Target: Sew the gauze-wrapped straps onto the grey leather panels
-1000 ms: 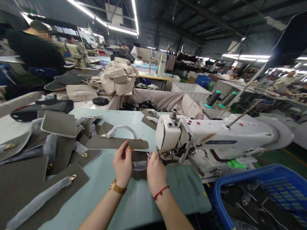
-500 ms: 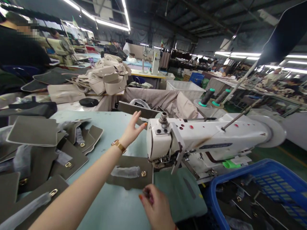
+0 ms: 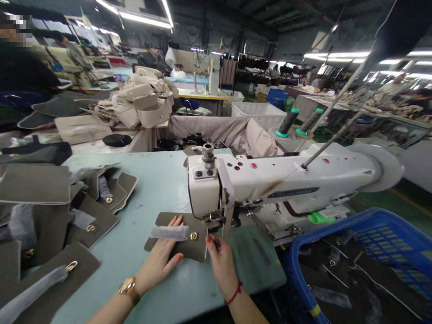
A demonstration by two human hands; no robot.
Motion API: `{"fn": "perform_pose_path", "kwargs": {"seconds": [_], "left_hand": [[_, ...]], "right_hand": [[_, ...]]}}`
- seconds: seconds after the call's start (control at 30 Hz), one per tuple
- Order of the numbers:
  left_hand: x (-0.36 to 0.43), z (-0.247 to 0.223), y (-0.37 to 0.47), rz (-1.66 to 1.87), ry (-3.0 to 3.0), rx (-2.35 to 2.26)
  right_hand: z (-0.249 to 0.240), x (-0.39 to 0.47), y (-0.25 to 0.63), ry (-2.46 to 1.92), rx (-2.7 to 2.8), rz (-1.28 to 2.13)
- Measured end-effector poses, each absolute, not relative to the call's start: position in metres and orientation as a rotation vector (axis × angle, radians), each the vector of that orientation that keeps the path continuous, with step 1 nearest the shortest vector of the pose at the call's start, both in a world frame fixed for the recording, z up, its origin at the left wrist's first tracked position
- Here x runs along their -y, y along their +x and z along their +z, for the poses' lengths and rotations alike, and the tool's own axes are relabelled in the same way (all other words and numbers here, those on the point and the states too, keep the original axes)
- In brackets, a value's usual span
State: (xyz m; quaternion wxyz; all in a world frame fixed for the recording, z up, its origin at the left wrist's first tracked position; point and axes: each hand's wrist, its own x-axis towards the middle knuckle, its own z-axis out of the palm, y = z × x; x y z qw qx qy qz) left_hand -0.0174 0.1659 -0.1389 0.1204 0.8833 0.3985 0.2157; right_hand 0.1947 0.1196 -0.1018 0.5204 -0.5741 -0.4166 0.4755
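Observation:
A dark grey-brown bag panel (image 3: pixel 189 249) lies flat on the pale green sewing table (image 3: pixel 162 189), its right edge by the sewing machine (image 3: pixel 205 189). Across it runs a handle wrapped in clear plastic (image 3: pixel 170 232), with a gold buckle (image 3: pixel 193 236) at its right end. My left hand (image 3: pixel 164 258) rests flat on the panel, thumb spread; its fingers pass under the wrapped handle and their tips show beyond it. With thumb and fingers, my right hand (image 3: pixel 221 258) pinches the panel's right edge, just below the machine head.
Similar panels (image 3: pixel 96 220) with wrapped handles pile up at the left. A blue basket (image 3: pixel 297 270) holding more panels stands at the lower right. Beige bag pieces (image 3: pixel 148 110) are heaped behind the table, and thread cones (image 3: pixel 286 122) stand behind the machine.
My left hand has come down from beside the machine head onto the panel, under its handle. My right hand has moved up to the panel's right edge. Behind the machine, a dark panel has dropped out of view.

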Motion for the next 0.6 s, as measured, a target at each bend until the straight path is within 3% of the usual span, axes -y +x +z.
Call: {"fn": "perform_pose_path", "kwargs": {"seconds": [0.1,0.2,0.37,0.6], "left_hand": [[-0.211,-0.108,-0.007,0.596,2.791,-0.853],[-0.229,-0.086,-0.006,0.508,2.868,-0.678],[-0.216,-0.073,-0.008,0.467,2.813,-0.815],[-0.196,-0.054,0.001,0.431,2.540,-1.072]], "right_hand": [[-0.106,-0.119,0.192,-1.310,0.720,1.360],[-0.096,-0.122,0.197,-1.253,0.796,1.370],[-0.076,-0.135,0.210,-1.231,1.067,1.321],[-0.091,-0.138,0.205,-1.265,1.140,1.236]]}}
